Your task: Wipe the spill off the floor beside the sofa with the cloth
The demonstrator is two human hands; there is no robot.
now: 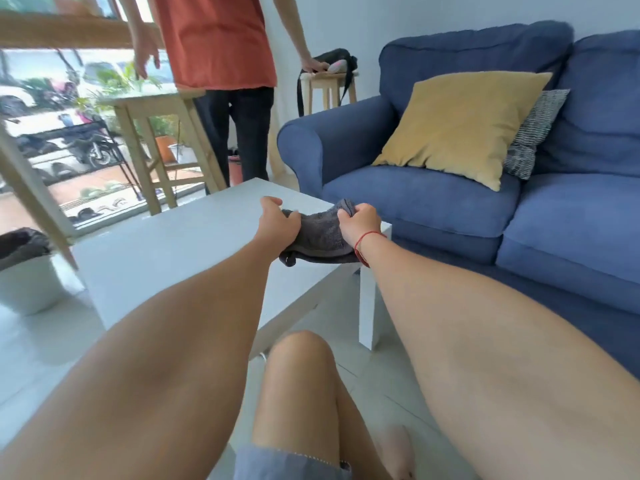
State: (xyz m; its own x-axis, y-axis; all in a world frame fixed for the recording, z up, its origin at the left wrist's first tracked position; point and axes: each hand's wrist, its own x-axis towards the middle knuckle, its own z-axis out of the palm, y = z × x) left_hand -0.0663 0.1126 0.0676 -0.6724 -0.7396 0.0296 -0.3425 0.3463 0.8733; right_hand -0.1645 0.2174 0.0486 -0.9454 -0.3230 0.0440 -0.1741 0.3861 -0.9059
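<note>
A dark grey cloth [320, 237] lies bunched near the right corner of the low white table [166, 258]. My right hand [360, 225] pinches its far right edge. My left hand [278, 223] presses on its left side with fingers curled over it. The blue sofa [433, 202] stands just right of the table. A strip of pale tiled floor [377, 386] shows between the table and the sofa; no spill is visible on it.
A person in an orange shirt [214, 39] stands beyond the table beside wooden stools [152, 133]. A yellow cushion [460, 126] rests on the sofa. A white bin [27, 282] with a dark liner sits at left. My bare knee [301, 386] is below the table.
</note>
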